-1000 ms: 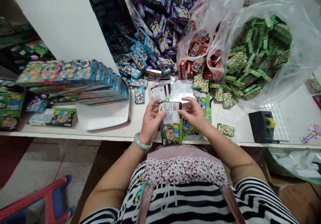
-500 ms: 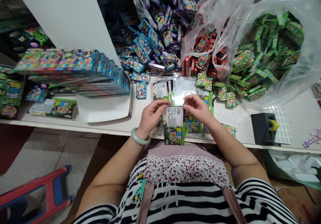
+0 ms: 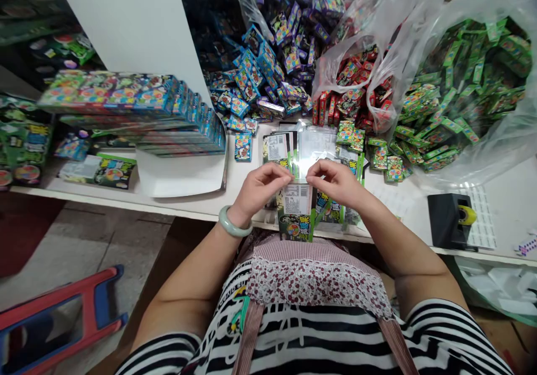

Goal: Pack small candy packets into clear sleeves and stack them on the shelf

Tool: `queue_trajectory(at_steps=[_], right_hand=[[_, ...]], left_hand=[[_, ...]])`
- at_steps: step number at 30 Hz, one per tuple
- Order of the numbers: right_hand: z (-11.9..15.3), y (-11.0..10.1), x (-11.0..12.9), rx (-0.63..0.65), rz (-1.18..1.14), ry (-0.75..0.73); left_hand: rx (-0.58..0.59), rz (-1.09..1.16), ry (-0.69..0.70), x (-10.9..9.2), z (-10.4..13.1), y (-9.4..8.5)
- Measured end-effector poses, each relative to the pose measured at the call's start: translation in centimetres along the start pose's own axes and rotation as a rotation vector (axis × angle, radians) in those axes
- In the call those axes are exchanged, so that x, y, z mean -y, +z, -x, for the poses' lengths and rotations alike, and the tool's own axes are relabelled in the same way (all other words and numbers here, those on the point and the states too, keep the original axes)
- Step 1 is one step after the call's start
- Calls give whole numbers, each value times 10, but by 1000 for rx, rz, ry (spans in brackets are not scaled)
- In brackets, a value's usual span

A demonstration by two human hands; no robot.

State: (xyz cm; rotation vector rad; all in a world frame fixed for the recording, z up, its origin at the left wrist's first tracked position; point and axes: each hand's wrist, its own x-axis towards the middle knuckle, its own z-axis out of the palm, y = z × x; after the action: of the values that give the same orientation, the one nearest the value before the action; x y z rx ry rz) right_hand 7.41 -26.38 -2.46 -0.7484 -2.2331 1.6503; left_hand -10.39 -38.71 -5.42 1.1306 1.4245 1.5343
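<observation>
A flat printed packet (image 3: 296, 212), black and green with a white label, hangs upright over the table's front edge. My left hand (image 3: 265, 187) pinches its top left corner between thumb and fingers; a pale green bangle (image 3: 234, 224) is on that wrist. My right hand (image 3: 335, 182) pinches the top right corner the same way. Behind my hands lie clear plastic sleeves (image 3: 316, 143) and more printed packets (image 3: 277, 148). Another green and black packet (image 3: 329, 210) is under my right hand. A small blue box (image 3: 243, 146) stands beyond my left hand.
Stacked box strips (image 3: 113, 92) sit in a white tray (image 3: 180, 176) at left. Heaps of blue boxes (image 3: 247, 78), purple boxes (image 3: 293, 28), bagged red boxes (image 3: 352, 78) and green boxes (image 3: 457, 95) line the back. A black tape dispenser (image 3: 448, 221) is at right; a red stool (image 3: 62, 313) stands lower left.
The view has shifted, so the table's contents appear further right. Both hands still pinch the packet's top corners, with their fingertips slightly closer together.
</observation>
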Motion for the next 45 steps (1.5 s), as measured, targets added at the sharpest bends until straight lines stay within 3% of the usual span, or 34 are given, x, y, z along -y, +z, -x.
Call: queue_trajectory(at_steps=[6, 10, 13, 16, 21, 23, 26, 32, 38, 41, 43, 45], right_hand=[[19, 4, -15, -44, 168, -294], [22, 19, -21, -155, 205, -314], [28, 20, -27, -173, 105, -296], [43, -8, -51, -227, 32, -159], [96, -92, -117, -606, 398, 327], [114, -117, -134, -637, 566, 457], [132, -134, -144, -660, 719, 556], [143, -129, -149, -642, 735, 717], [167, -135, -145, -691, 470, 620], [177, -142, -115, -662, 322, 527], [166, -135, -83, -639, 177, 320], [139, -114, -45, -491, 52, 101]], left_hand=[[102, -57, 112, 5, 13, -9], [68, -97, 109, 12, 13, -5], [50, -146, 141, 13, 13, -4], [-13, -188, 141, 16, 11, -8], [-118, -188, 105, 26, 5, -6], [-147, -186, 69, 26, 5, -2], [-188, -195, 39, 24, 5, 3], [-238, -265, -9, 12, 5, 12], [-204, -244, -31, 13, 4, 15], [-175, -221, 33, 23, 3, 11], [-126, -209, 101, 26, 3, 12], [-67, -205, 154, 24, 4, 17]])
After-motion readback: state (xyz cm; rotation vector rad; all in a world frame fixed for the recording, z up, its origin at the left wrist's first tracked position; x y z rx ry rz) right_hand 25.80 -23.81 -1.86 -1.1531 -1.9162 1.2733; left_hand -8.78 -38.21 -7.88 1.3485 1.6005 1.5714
